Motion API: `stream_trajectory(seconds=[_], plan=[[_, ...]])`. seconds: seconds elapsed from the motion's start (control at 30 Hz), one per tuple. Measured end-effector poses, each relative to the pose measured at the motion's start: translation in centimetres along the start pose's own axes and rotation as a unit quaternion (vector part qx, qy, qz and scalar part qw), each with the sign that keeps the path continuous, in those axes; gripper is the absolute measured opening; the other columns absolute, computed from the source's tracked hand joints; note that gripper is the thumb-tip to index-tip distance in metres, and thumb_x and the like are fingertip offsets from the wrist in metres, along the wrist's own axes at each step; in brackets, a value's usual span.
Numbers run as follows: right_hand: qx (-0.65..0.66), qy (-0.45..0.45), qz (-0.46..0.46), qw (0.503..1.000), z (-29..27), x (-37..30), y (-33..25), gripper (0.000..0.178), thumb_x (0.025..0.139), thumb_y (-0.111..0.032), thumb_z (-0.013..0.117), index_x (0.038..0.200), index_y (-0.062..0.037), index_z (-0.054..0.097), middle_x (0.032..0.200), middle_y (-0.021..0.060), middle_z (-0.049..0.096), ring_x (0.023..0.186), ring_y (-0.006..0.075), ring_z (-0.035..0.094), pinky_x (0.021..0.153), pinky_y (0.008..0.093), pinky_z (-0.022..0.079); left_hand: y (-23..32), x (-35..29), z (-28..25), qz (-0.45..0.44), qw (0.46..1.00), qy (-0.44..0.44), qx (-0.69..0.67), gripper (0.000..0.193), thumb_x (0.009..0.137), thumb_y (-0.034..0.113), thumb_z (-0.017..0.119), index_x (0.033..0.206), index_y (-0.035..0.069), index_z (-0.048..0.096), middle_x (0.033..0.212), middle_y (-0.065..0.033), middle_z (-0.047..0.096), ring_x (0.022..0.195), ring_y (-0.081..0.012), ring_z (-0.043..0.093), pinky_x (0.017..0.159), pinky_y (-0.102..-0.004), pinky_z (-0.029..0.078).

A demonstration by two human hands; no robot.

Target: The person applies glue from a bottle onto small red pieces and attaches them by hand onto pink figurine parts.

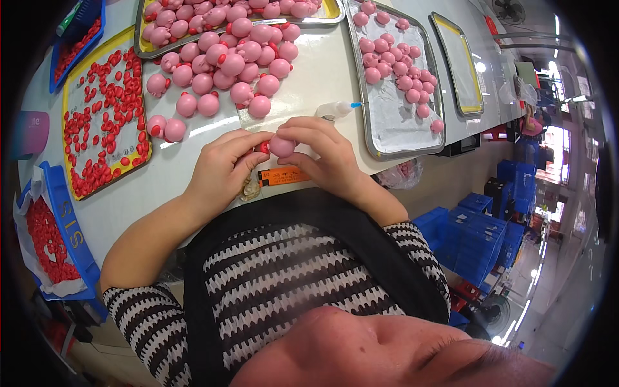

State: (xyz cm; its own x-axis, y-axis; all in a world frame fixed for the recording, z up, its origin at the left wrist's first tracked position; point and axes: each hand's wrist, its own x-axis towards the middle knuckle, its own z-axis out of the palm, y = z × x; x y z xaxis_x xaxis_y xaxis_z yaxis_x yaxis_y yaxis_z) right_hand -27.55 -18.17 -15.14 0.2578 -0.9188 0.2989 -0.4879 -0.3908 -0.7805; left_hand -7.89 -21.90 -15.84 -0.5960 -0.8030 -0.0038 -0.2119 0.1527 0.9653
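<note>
Close in front of my body, my right hand [327, 153] is closed round a pink ball-shaped toy piece [282, 148]. My left hand [224, 160] pinches a small glossy red piece [264, 147] against the left side of that ball. Just below the hands lie an orange strip-shaped packet [287, 175] with a black end and a crumpled brownish wad [251, 188]. Beyond my right hand, a white squeeze bottle [332, 110] with a blue tip lies on its side. A heap of similar pink balls [222, 63], several with red parts attached, sits farther off on the table.
At left, a yellow-rimmed tray [143, 157] bears scattered red pieces; a blue bin [64, 209] of red pieces stands nearer. A metal tray [376, 138] with pink balls stands at right, another tray [478, 106] beyond. A purple-blue cup [37, 132] is far left. Blue crates [471, 238] stand right.
</note>
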Motion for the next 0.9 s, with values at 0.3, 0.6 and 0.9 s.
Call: stream_trajectory(seconds=[0.3, 0.6, 0.9], plan=[[0.041, -0.042, 0.019, 0.998, 0.6, -0.7, 0.9, 0.041, 0.063, 0.004, 0.072, 0.102, -0.0042, 0.061, 0.101, 0.0090, 0.059, 0.089, 0.0221, 0.060, 0.075, 0.0296, 0.050, -1.6, -0.1, -0.1, -0.060, 0.993, -0.041, -0.088, 0.023, 0.080, 0.000, 0.057, 0.102, -0.001, 0.057, 0.080, -0.0100, 0.063, 0.071, -0.0175, 0.062, 0.067, -0.0268, 0.048], [0.300, -0.082, 0.168, 0.935, 1.1, -1.3, 1.6, 0.032, 0.074, 0.007, 0.065, 0.105, 0.0030, 0.057, 0.098, 0.0097, 0.056, 0.089, 0.0156, 0.060, 0.077, 0.0270, 0.053, -1.8, 0.2, 0.3, -0.167, 0.955, -0.061, -0.239, 0.023, 0.078, -0.006, 0.053, 0.099, 0.001, 0.047, 0.071, -0.0052, 0.059, 0.068, -0.0095, 0.060, 0.062, -0.0209, 0.045], [0.343, -0.074, 0.179, 0.919, 1.4, -1.4, 2.0, 0.030, 0.076, 0.008, 0.063, 0.105, 0.0044, 0.056, 0.098, 0.0097, 0.055, 0.091, 0.0164, 0.061, 0.079, 0.0270, 0.053, -2.0, 0.3, 0.4, -0.168, 0.954, -0.051, -0.241, 0.024, 0.077, -0.007, 0.052, 0.100, 0.001, 0.048, 0.072, -0.0050, 0.058, 0.068, -0.0092, 0.059, 0.063, -0.0212, 0.044]])
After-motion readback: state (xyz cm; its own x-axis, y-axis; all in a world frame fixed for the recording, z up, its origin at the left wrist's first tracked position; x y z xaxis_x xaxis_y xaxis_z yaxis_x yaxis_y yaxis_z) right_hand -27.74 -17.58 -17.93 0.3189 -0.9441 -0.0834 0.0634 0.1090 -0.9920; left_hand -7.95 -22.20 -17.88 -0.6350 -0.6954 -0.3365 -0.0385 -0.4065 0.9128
